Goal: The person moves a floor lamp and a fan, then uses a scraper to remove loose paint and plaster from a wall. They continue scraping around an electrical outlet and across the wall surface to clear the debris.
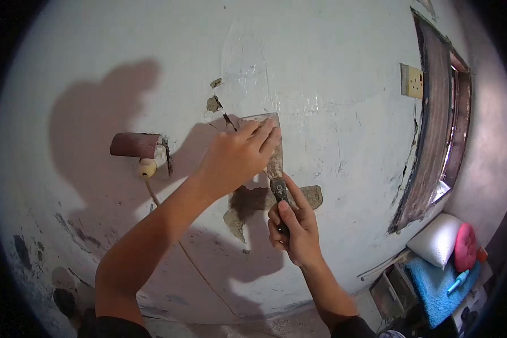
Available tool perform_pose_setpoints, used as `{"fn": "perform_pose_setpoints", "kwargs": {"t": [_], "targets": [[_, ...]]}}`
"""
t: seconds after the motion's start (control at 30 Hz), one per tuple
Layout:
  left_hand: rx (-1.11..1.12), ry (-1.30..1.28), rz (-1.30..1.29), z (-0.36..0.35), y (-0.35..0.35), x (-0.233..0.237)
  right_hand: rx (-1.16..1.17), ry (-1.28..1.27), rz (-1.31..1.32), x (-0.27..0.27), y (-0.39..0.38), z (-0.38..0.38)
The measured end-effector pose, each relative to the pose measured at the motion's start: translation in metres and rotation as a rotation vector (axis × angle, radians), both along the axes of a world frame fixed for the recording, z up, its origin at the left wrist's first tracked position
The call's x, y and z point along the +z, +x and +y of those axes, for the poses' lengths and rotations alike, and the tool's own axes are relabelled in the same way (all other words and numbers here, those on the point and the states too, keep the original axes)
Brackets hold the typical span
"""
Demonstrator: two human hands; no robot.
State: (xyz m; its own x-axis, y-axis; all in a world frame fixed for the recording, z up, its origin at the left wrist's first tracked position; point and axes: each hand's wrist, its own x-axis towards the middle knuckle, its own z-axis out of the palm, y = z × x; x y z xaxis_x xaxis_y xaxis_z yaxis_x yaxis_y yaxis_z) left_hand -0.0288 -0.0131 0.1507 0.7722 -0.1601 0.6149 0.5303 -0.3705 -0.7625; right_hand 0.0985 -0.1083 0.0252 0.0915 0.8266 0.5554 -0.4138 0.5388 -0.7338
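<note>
My right hand (296,225) is wrapped round the dark handle of a putty knife (274,163), thumb lying along it. The wide metal blade points up the wall, and its top edge lies at or very near the surface. My left hand (242,149) is closed at the blade, with its fingers bent over the upper face and its thumb hidden. Beside the blade's upper left corner runs a dark crack (228,120), below a chipped hole (213,103). Behind the handle is a grey-brown patch of bare wall (250,200), partly covered by my hands and shadow.
On the left, a bulb holder (147,167) with a hanging cord sits below a reddish-brown curved cover (135,145). To the right are a socket plate (412,81) and a wooden window frame (434,124). Lower right, a white pillow (435,239) and blue cloth (436,287) lie on stacked items.
</note>
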Motion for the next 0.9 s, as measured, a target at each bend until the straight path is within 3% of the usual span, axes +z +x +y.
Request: {"fn": "perform_pose_setpoints", "kwargs": {"t": [0.2, 0.3, 0.37, 0.43, 0.83, 0.9], "targets": [[0.009, 0.059, -0.015, 0.001, 0.004, 0.025, -0.255, 0.113, -0.120, 0.021, -0.008, 0.020], [0.104, -0.006, 0.051, -0.009, 0.000, 0.018, -0.213, 0.080, -0.154, 0.017, -0.006, 0.002], [0.038, 0.042, 0.101, -0.001, -0.002, 0.017, -0.166, 0.102, -0.127, 0.015, -0.003, 0.003], [0.028, 0.042, 0.007, 0.003, 0.002, 0.023, -0.368, 0.181, -0.252, 0.021, -0.002, 0.016], [0.073, -0.062, 0.028, -0.007, -0.002, 0.020, -0.347, 0.109, -0.238, 0.023, -0.010, -0.001], [-0.004, -0.033, 0.048, 0.002, -0.004, 0.020, -0.328, 0.120, -0.245, 0.024, -0.009, 0.002]]}}
